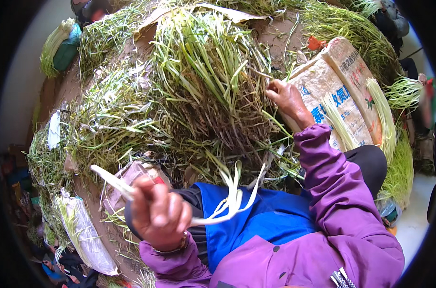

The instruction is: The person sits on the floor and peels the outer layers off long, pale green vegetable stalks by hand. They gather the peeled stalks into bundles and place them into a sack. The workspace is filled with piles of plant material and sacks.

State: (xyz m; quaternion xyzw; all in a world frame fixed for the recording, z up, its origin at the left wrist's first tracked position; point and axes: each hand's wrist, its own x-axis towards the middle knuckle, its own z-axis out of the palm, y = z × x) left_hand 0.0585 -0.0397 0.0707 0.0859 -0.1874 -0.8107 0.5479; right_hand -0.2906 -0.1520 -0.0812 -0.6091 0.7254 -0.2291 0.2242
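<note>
My left hand [159, 213], at the lower left, is closed around a pale, leafy stalk like a scallion or garlic shoot. Its white end [110, 180] points up and left, and its limp leaves [234, 197] trail right over my blue apron [270, 216]. My right hand [287, 99] is at the right edge of a big heap of unpeeled stalks [203, 67], whose dark roots face me. Its fingers are pinched together; what they hold, if anything, is too small to make out. A thin brownish stalk [259, 73] lies just above its fingertips.
On the right, a woven sack [352, 72] carries pale cleaned stalks [342, 125]. Leafy scraps [117, 105] cover the ground to the left. A plastic-wrapped bundle [85, 235] lies at lower left. Other people [393, 21] sit around the edges, near more bundles.
</note>
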